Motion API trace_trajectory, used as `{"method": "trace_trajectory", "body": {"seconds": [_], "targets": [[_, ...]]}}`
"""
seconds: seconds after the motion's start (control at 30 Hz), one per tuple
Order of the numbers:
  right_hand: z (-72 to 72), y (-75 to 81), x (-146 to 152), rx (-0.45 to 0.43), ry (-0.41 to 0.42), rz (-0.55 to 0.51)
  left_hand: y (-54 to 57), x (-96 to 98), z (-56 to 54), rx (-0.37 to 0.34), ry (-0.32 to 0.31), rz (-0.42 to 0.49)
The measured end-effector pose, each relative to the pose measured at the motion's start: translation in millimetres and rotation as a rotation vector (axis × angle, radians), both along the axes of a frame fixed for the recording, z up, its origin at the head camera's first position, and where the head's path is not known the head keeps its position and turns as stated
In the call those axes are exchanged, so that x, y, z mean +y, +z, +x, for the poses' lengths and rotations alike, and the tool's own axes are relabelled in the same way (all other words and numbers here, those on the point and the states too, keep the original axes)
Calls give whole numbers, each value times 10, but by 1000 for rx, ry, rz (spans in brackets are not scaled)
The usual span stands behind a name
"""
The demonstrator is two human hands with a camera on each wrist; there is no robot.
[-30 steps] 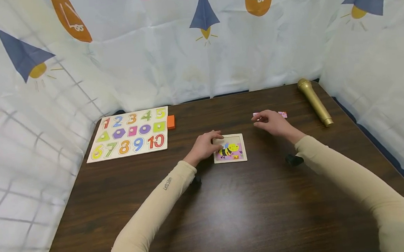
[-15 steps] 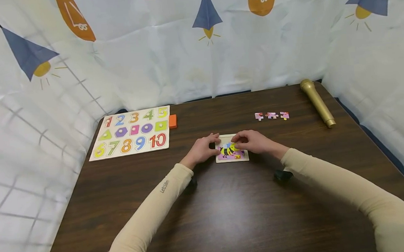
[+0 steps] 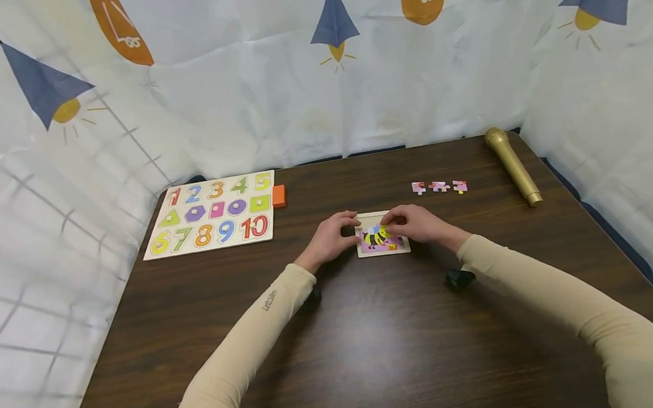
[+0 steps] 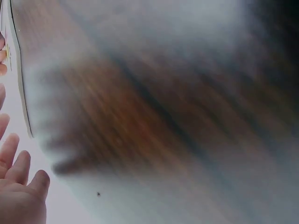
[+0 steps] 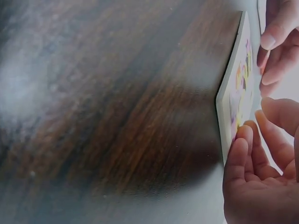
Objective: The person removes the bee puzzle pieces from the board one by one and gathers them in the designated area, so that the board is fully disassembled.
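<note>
A small square puzzle tray [image 3: 382, 253] holds a bee picture made of jigsaw pieces; bare wood shows along its far strip. At its left edge is my left hand [image 3: 330, 238], thumb and fingertips holding that side. From the right, my right hand [image 3: 419, 224] reaches over the tray, fingertips at the bee's yellow head. Up close in the right wrist view, the fingers of that right hand [image 5: 261, 172] are bent onto the board; whether they pinch a piece is hidden. The left wrist view shows my left hand [image 4: 21, 186] with fingers apart beside the tray rim.
Three loose pink jigsaw pieces [image 3: 439, 186] lie behind the right hand. A gold microphone [image 3: 514, 166] rests at the far right. A number and shape board [image 3: 209, 216] is at the far left, with an orange block [image 3: 278, 196] beside it. Curtains surround the brown table [image 3: 368, 332].
My right hand came left from the loose pieces to the bee puzzle. Over the last half second the tray has shifted slightly right and away, both hands with it.
</note>
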State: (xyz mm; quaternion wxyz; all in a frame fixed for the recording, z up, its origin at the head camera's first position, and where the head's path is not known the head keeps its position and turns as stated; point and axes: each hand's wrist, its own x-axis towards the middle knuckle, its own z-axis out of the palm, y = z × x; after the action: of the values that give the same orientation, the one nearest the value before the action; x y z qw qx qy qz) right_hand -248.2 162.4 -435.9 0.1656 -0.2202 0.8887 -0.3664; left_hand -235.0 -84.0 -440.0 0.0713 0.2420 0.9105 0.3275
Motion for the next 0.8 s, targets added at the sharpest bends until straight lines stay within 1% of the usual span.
{"method": "trace_trajectory", "body": {"seconds": [0.2,0.37,0.8], "targets": [[18,46,-56,38,0,-20,-8,62,-36,-43,25,5],[38,62,-164,39,0,-26,-15,84,-48,-82,40,-2],[-4,2,-300,70,-16,40,-59,71,-79,-121,66,-7]]}}
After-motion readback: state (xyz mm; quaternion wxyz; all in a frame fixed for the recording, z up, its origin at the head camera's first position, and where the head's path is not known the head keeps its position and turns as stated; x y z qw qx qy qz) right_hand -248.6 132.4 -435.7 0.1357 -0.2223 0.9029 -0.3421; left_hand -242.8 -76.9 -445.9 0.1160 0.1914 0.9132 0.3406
